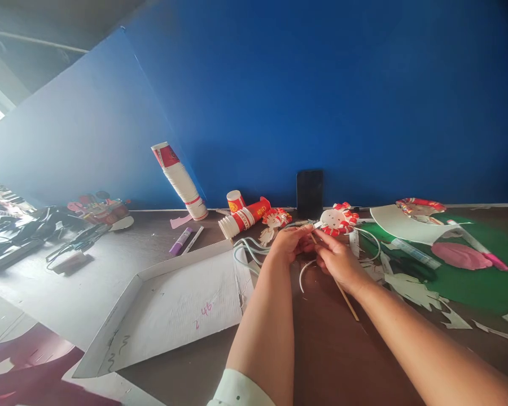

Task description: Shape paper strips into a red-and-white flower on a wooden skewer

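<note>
My left hand (294, 242) and my right hand (336, 256) meet above the dark table, fingers closed in a pinch. Between them is the upper end of a thin wooden stick (347, 303), which slants down toward me on the right. A small whitish bit shows at the fingertips; what it is I cannot make out. Just behind the hands lies a white paper disc with red-and-white cut paper cup strips around it (337, 220). A similar cut cup piece (275, 220) rests left of it. A white cable (305, 276) loops under and around the hands.
A shallow cardboard box lid (173, 304) lies at left, near a purple glue stick (180, 241). Paper cups (245, 219) lie behind it, and a tall cup stack (180, 183) leans on the blue wall. A black phone (309, 190) stands upright. Green sheet (469, 287) and paper scraps (410, 288) lie right.
</note>
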Available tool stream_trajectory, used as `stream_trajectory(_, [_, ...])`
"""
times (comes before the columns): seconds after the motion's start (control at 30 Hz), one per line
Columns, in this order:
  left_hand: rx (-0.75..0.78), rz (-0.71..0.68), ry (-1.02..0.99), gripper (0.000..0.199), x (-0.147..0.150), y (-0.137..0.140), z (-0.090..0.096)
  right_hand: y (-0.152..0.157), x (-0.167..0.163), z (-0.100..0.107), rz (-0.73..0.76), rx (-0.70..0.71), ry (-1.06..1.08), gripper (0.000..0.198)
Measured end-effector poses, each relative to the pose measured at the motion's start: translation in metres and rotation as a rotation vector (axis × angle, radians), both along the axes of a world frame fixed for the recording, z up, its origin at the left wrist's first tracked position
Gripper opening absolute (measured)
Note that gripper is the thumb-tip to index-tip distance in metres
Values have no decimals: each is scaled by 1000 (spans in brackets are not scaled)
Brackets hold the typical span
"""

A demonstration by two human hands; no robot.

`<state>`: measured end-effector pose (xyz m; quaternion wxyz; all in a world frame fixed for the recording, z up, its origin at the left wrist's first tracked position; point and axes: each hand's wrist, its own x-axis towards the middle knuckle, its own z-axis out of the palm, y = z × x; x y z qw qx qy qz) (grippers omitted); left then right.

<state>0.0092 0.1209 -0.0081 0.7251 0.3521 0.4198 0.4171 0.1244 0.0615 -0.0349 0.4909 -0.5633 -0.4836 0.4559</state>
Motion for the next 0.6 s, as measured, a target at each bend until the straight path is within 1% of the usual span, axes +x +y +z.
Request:
stream_trajectory(0.1, [4, 5, -3, 14, 0, 1, 0, -2, -2, 2, 18, 8, 44, 66])
stream_trajectory(0.37, [-9, -25, -20, 9, -3, 0, 2, -6, -5, 13, -11, -44, 67, 69])
stream_trajectory(0.5, [-10, -65, -13, 10, -4, 0, 1, -6, -5, 14, -45, -30, 50, 68])
stream_trajectory(0.6, [-4, -84, -19, 10, -5, 1, 1, -6, -4, 14, -43, -8, 41, 68])
